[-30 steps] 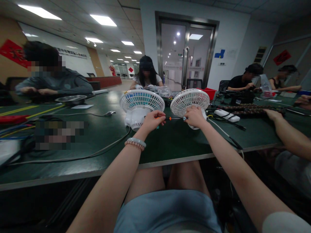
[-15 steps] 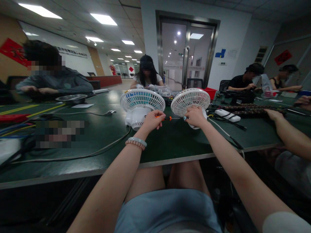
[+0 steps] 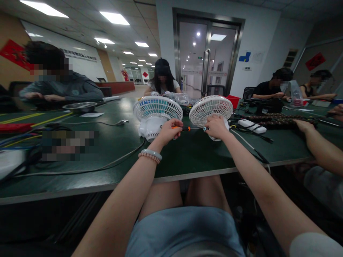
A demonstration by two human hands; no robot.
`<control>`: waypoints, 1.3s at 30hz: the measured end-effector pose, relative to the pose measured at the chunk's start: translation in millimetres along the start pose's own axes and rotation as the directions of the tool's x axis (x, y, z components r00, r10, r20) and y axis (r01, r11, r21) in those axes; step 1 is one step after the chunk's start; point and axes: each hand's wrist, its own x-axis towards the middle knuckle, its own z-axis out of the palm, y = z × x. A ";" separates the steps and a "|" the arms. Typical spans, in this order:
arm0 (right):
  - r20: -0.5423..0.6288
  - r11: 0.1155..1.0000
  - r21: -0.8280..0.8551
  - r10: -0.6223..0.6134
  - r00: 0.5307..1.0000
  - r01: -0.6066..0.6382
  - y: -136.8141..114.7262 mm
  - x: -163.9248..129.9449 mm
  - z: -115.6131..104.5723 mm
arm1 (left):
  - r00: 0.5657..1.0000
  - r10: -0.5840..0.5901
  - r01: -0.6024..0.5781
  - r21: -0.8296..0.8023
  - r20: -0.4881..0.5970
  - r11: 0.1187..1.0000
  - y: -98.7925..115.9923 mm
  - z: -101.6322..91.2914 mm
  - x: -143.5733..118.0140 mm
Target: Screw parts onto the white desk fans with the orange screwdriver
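Two small white fans stand side by side on the green table, their round grilles tipped upward. My left hand is closed around the orange and black handle of a screwdriver, in front of the left fan. Its thin shaft points right, level, to a small light-blue piece beside the right fan. My right hand grips the back of the right fan, fingers over its housing and the light-blue piece at its fingertips. Whether the screwdriver tip touches that piece is too small to tell.
A pale cable curves left from the left fan across the table. Right of the fans lie a white power strip and dark cables. A red bin stands behind. Several people sit around; a neighbour's arm reaches in at right.
Both hands keep their hold and nearly the same place, with the screwdriver still level between the fans. The view has shifted slightly.
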 end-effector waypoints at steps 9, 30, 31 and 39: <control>0.012 1.000 -0.012 -0.002 1.000 0.002 1.4 0.5 0.8 | 1.000 -0.001 0.000 -0.248 -0.005 0.969 -2.7 0.1 1.6; -0.002 1.000 0.002 -0.004 1.000 0.004 0.3 0.0 -0.2 | 0.994 0.048 -0.054 -0.057 -0.098 0.997 -2.1 2.5 2.0; 0.000 1.000 -0.001 -0.002 1.000 0.002 0.2 0.0 -0.3 | 0.993 0.051 -0.053 -0.015 -0.105 0.998 -2.4 2.2 2.2; 0.018 1.000 0.003 0.007 1.000 -0.007 -0.1 -0.1 -1.6 | 0.989 0.037 -0.015 0.150 -0.146 0.989 -1.4 0.5 0.4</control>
